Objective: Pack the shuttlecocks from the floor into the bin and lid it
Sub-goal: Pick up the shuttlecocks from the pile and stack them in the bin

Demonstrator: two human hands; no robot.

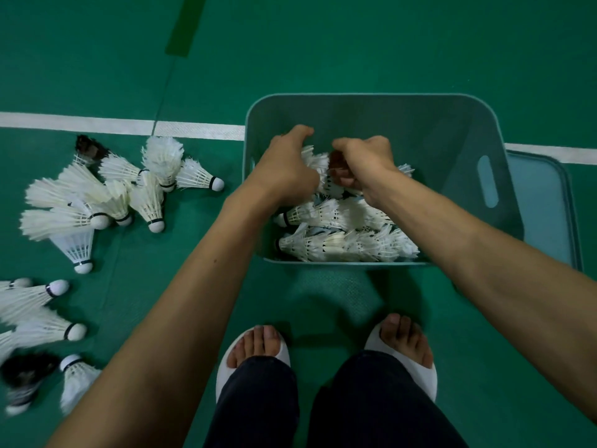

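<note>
A teal plastic bin [452, 124] stands on the green court floor in front of me. Several white feather shuttlecocks [339, 244] lie inside it along the near wall. Both my hands reach down into the bin. My left hand [287, 169] has its fingers curled over white shuttlecocks at the bin's left side. Close beside it, my right hand [365, 166] is curled around shuttlecocks, one of them dark. Several more white shuttlecocks [106, 195] lie in a heap on the floor at the left, with a black-feathered one [89, 148] at its far end.
The teal lid [546, 215] lies flat on the floor against the bin's right side. More shuttlecocks [42, 321] are scattered at the lower left. My feet in white slippers [255, 354] stand just before the bin. A white court line [97, 124] runs behind.
</note>
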